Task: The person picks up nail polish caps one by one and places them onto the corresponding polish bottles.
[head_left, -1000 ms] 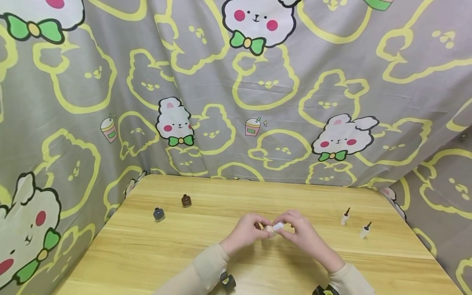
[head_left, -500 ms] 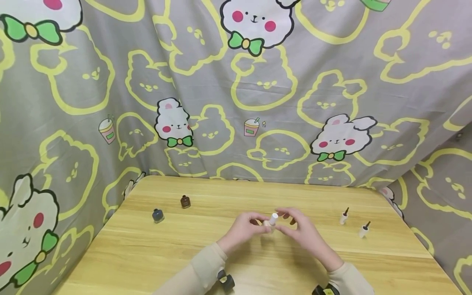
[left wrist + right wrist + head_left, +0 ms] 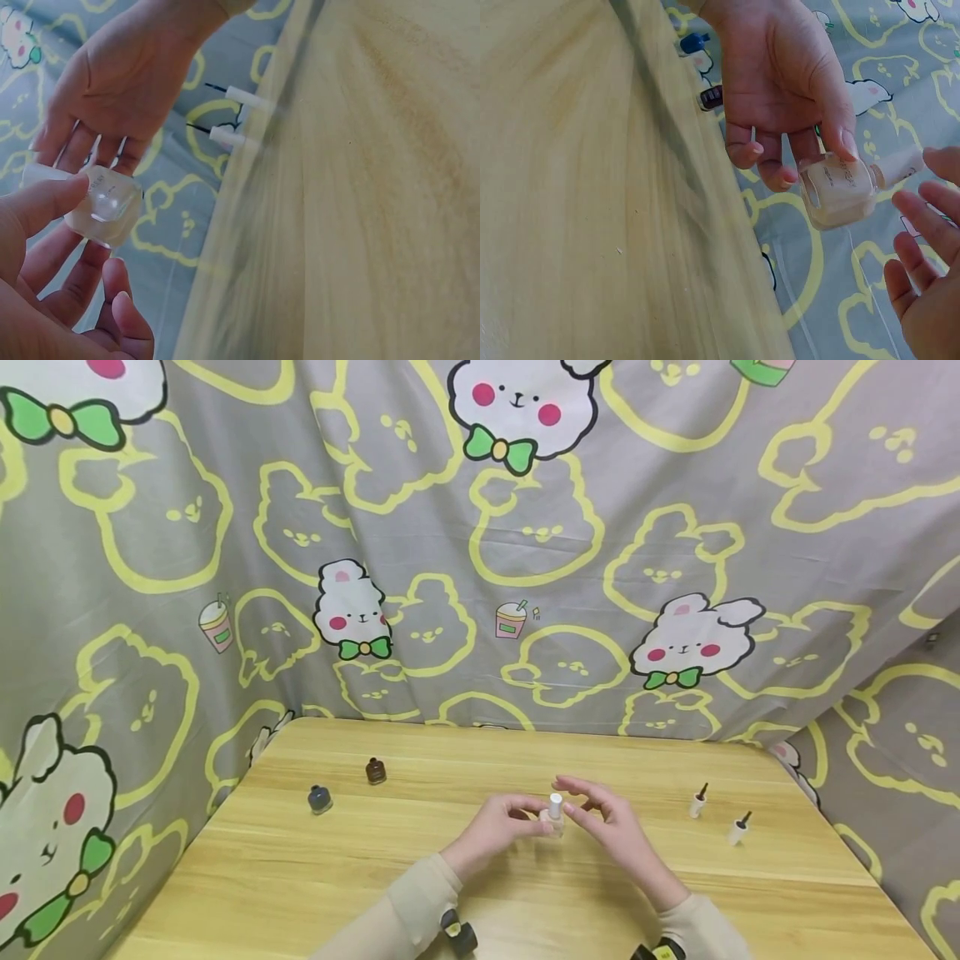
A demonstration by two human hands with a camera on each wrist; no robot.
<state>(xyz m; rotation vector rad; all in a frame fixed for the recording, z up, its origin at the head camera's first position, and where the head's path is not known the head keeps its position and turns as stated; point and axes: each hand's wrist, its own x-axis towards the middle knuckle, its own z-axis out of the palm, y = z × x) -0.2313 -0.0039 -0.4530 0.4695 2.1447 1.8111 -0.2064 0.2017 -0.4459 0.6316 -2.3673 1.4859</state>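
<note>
A small clear bottle of pale nail polish (image 3: 553, 823) with a white cap (image 3: 556, 803) stands upright in the head view, raised over the table. My left hand (image 3: 497, 828) pinches its glass body between thumb and fingers; in the left wrist view the thumb lies across the bottle's shoulder (image 3: 105, 199). My right hand (image 3: 606, 821) is close beside the cap. Its thumb tip is right at the cap in the right wrist view, while the fingers (image 3: 930, 225) are spread and fairly straight, not wrapped round it.
On the wooden table (image 3: 360, 877), a dark blue polish bottle (image 3: 319, 800) and a dark brown one (image 3: 376, 771) stand uncapped at left. Two white caps with dark brushes pointing up, a farther one (image 3: 697, 803) and a nearer one (image 3: 738, 831), stand at right. A patterned curtain (image 3: 450, 543) hangs behind.
The pale bottle has turned from tilted, cap to the right, to upright. My right fingers have loosened from the cap and spread. My left hand keeps its hold.
</note>
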